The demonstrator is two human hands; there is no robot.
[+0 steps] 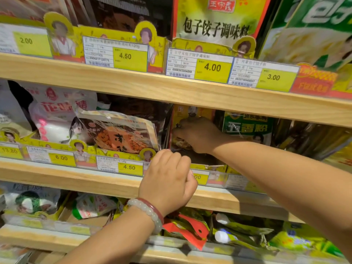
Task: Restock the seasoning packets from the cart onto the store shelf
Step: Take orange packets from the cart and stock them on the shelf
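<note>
Pale wooden shelf boards (171,88) filled my view, three tiers of them, each fronted by a strip of yellow-and-white price labels (198,66). I saw the right hand (198,135) reaching deep into the middle tier, resting against a row of dark and yellow seasoning packets (182,143) that stood upright in a cardboard display tray (207,165). Its fingers curled down over the packets' top edges, but the shade under the board above hid them, and I could not tell whether they gripped a packet or only pressed on the row. The left hand (167,180) was lower and nearer to me, at the front edge of the same tier, its fingers curled into a loose fist over the label strip; I could not make out anything held inside it. A pale green bead bracelet (148,212) and a dark red bangle (152,207) sat together on that wrist.

Just left of the right hand, a clear-wrapped orange and brown packet (122,132) leaned tilted against its neighbours, with a white and pink bag (57,115) behind it further left. To the right of the hand stood a green packet with white lettering (247,125). On the upper tier a tall yellow packet with black characters (217,21) stood above the label marked 4.00. The bottom tier held a loose jumble of green, yellow and red sachets (192,231).
</note>
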